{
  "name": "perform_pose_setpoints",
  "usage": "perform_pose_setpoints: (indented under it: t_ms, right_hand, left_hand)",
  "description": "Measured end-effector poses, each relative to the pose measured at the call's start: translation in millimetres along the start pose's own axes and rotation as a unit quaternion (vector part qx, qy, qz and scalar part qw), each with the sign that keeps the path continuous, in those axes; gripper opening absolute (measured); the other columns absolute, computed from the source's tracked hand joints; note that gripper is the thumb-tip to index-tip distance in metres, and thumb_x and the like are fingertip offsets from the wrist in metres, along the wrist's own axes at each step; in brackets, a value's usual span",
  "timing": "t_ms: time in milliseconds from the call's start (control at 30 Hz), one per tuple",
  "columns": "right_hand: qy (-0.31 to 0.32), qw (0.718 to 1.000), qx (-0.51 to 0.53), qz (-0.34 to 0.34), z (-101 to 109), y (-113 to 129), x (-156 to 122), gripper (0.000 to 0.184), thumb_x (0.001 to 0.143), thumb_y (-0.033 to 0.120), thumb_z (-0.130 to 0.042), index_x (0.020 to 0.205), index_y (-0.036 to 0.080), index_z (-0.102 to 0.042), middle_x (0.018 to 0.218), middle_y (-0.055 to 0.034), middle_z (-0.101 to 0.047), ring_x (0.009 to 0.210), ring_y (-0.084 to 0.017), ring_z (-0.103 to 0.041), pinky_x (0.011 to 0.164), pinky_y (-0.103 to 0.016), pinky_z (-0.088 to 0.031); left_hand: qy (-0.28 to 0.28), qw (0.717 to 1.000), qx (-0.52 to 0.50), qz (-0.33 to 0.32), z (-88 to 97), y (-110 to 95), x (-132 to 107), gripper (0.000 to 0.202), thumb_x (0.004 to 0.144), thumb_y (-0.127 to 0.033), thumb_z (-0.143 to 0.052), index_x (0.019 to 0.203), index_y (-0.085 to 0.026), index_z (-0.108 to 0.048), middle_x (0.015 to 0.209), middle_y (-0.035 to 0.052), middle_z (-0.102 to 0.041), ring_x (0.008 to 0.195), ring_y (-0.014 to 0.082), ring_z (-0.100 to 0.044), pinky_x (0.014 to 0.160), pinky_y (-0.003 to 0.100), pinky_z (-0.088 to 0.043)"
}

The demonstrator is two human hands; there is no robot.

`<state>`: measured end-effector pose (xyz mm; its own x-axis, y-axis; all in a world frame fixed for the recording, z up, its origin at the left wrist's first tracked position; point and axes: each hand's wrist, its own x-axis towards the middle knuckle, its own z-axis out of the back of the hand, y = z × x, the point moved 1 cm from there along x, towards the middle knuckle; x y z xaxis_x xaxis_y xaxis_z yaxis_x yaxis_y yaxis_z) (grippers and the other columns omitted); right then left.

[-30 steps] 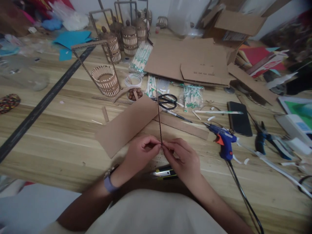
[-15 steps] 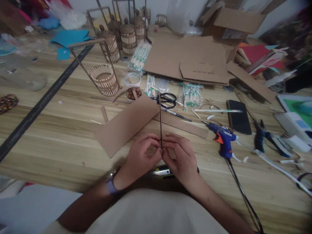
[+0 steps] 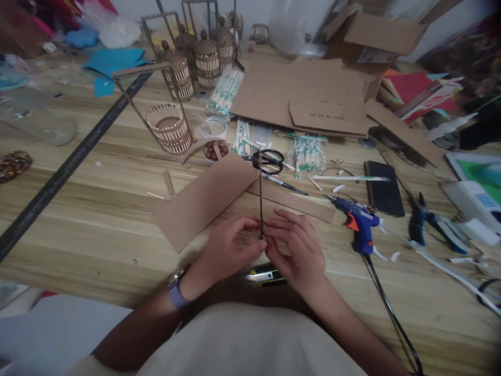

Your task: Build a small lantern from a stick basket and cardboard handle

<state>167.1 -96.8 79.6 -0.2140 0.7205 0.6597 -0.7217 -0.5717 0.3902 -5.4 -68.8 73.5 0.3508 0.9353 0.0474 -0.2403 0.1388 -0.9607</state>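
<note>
A thin cardboard strip (image 3: 260,193), seen edge-on, stands upright over the wooden table (image 3: 97,224). My left hand (image 3: 229,249) and my right hand (image 3: 297,250) meet at its lower end, both pinching it between thumb and fingers. The strip's top reaches up to the black scissors (image 3: 270,161). A wide cardboard piece (image 3: 203,201) lies just beyond my left hand. A yellow-and-black utility knife (image 3: 262,275) lies on the table under my wrists. I wear a watch with a purple band on my left wrist.
A blue hot glue gun (image 3: 358,224) with its black cord lies right of my hands, beside a black phone (image 3: 383,189) and blue pliers (image 3: 420,224). Stick-and-cardboard lanterns (image 3: 169,128), packs of sticks, a bowl of beads (image 3: 216,150), flat cardboard sheets (image 3: 305,96) and a long black ruler (image 3: 70,167) lie beyond.
My fingers have shifted on the strip's lower end; the right hand's fingers are now more stretched out. The strip has stayed upright and drifted slightly right.
</note>
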Motion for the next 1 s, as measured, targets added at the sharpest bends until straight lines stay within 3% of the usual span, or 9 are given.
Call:
perform_pose_setpoints:
  t_ms: [200, 433, 600, 800, 1000]
  right_hand:
    - [0.009, 0.995, -0.088, 0.042, -8, -2, -6, 0.013, 0.095, 0.016, -0.061, 0.102, 0.026, -0.063, 0.101, -0.0026, -0.081, 0.110, -0.023, -0.070, 0.096, -0.040, -0.044]
    - [0.035, 0.995, -0.085, 0.030, -17, -2, -11, 0.020, 0.093, 0.015, -0.063, 0.110, 0.025, -0.065, 0.104, -0.0031, -0.080, 0.113, -0.023, -0.068, 0.102, -0.040, -0.040]
    - [0.032, 0.993, -0.107, 0.029, -19, 1, -10, 0.013, 0.096, 0.015, -0.059, 0.101, 0.027, -0.063, 0.100, -0.0016, -0.081, 0.108, -0.022, -0.070, 0.104, -0.042, -0.038]
    - [0.031, 0.993, -0.108, 0.025, -22, 4, -9, 0.013, 0.096, 0.014, -0.058, 0.093, 0.027, -0.058, 0.096, 0.0000, -0.081, 0.109, -0.021, -0.071, 0.109, -0.042, -0.032]
    - [0.027, 0.996, -0.086, 0.017, -21, 4, -7, 0.015, 0.095, 0.013, -0.057, 0.092, 0.027, -0.053, 0.092, 0.0008, -0.080, 0.110, -0.022, -0.071, 0.112, -0.044, -0.030]
  left_hand:
    - [0.067, 0.993, -0.078, 0.063, -4.1, 6, 3, 0.028, 0.095, -0.030, -0.059, 0.117, -0.020, -0.072, 0.115, 0.0065, -0.077, 0.104, 0.0218, -0.070, 0.093, 0.032, -0.052]
    - [0.099, 0.963, -0.225, 0.107, -9.7, 14, 4, 0.039, 0.094, -0.026, -0.059, 0.131, -0.019, -0.065, 0.128, 0.0075, -0.072, 0.117, 0.0222, -0.067, 0.102, 0.033, -0.051]
    - [0.071, 0.963, -0.229, 0.123, -14.3, 23, 2, 0.043, 0.093, -0.022, -0.060, 0.136, -0.021, -0.061, 0.133, 0.0081, -0.070, 0.123, 0.0233, -0.065, 0.108, 0.038, -0.048]
    - [0.026, 0.961, -0.213, 0.172, -19.0, 26, -2, 0.056, 0.089, -0.016, -0.059, 0.145, -0.016, -0.052, 0.134, 0.0119, -0.069, 0.127, 0.0240, -0.063, 0.113, 0.039, -0.046]
    - [0.034, 0.973, -0.160, 0.162, -18.6, 22, -5, 0.064, 0.090, -0.013, -0.054, 0.153, -0.011, -0.042, 0.134, 0.0138, -0.069, 0.124, 0.0235, -0.065, 0.110, 0.040, -0.047]
